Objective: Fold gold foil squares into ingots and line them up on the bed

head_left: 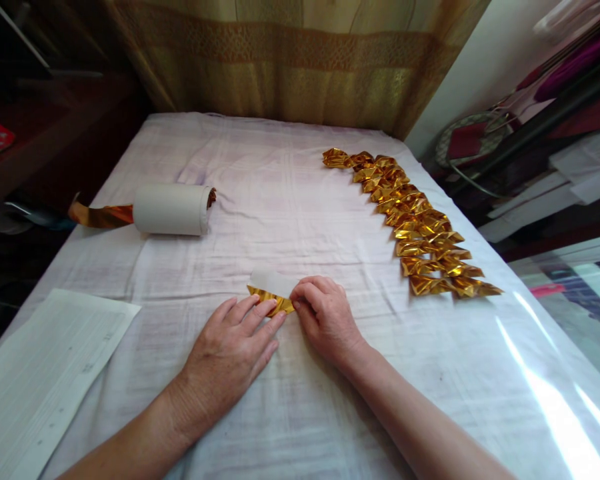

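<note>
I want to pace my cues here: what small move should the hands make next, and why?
I'd probably smooth the gold-and-white foil paper with the left hand while the right hand steadies its right end. The left hand lies spread over its gold part, which looks rippled, and the right hand pinches that end.

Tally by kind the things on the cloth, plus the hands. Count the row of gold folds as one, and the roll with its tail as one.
Roll: 1
Paper: 1
Row of gold folds: 1
Foil piece: 1
Hands: 2 (left hand, right hand)
Total: 6
</note>
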`<action>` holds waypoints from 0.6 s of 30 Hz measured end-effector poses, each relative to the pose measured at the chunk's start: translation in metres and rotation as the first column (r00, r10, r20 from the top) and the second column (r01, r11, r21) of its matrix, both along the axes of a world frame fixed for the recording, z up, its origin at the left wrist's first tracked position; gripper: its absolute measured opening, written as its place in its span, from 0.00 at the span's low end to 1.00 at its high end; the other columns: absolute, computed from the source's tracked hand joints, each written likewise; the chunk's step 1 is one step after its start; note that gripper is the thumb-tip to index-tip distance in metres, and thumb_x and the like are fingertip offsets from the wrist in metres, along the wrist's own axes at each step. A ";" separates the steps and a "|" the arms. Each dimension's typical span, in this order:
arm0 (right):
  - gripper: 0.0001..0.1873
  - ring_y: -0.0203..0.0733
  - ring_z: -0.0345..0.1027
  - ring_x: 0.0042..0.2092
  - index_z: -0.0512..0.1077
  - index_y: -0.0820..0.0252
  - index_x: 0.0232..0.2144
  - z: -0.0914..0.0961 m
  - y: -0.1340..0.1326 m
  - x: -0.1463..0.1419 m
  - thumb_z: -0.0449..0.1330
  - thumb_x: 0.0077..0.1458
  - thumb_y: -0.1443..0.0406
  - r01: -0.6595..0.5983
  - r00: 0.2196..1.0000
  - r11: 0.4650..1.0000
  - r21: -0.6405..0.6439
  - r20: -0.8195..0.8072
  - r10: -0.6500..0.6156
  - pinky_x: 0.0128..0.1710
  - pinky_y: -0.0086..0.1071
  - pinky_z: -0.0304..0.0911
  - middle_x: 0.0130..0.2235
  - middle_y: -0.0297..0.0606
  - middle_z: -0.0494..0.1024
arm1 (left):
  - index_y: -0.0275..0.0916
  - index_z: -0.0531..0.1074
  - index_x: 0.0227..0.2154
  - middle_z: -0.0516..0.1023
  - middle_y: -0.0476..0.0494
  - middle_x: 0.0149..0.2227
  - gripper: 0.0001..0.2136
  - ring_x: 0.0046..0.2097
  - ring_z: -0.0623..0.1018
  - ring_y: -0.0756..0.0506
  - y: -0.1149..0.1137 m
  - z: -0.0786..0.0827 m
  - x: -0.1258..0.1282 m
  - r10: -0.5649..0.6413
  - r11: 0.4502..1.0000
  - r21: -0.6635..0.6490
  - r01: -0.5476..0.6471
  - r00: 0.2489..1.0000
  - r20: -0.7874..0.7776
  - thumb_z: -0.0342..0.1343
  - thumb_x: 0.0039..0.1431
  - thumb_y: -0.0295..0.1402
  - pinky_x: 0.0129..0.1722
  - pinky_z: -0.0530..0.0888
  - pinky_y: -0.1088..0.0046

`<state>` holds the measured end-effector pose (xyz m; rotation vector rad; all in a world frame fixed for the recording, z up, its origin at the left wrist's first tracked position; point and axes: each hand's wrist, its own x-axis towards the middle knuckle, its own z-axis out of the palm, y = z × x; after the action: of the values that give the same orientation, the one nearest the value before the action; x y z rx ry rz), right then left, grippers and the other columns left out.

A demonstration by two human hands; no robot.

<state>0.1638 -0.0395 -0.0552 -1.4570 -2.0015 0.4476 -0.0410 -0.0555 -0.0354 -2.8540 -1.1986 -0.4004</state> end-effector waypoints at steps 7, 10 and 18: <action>0.10 0.42 0.68 0.41 0.72 0.56 0.33 -0.003 0.000 0.001 0.53 0.59 0.74 0.008 1.000 0.998 0.056 -0.004 -0.008 0.42 0.35 0.58 0.37 0.37 0.77 | 0.43 0.73 0.54 0.77 0.44 0.55 0.16 0.55 0.73 0.39 0.001 0.002 0.000 -0.001 1.000 -0.003 0.001 1.000 0.007 0.51 0.66 0.34 0.55 0.68 0.57; 0.06 0.43 0.68 0.41 0.71 0.57 0.34 0.000 -0.001 -0.002 0.55 0.60 0.71 0.029 0.999 0.998 0.050 0.014 -0.030 0.42 0.36 0.58 0.37 0.37 0.77 | 0.43 0.73 0.54 0.77 0.43 0.54 0.16 0.55 0.73 0.38 0.001 0.000 0.001 -0.002 1.000 0.016 0.002 1.000 0.011 0.52 0.65 0.33 0.55 0.68 0.56; 0.05 0.43 0.67 0.41 0.72 0.56 0.34 -0.001 -0.002 -0.002 0.57 0.60 0.69 0.024 0.999 0.999 0.028 0.044 -0.025 0.42 0.36 0.58 0.37 0.37 0.76 | 0.43 0.74 0.52 0.78 0.46 0.53 0.14 0.54 0.74 0.41 0.006 0.002 -0.003 -0.042 0.999 -0.015 0.043 0.997 0.071 0.50 0.67 0.34 0.55 0.67 0.58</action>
<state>0.1621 -0.0411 -0.0563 -1.4853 -2.0139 0.3791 -0.0443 -0.0495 -0.0331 -2.9068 -1.1585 -0.4999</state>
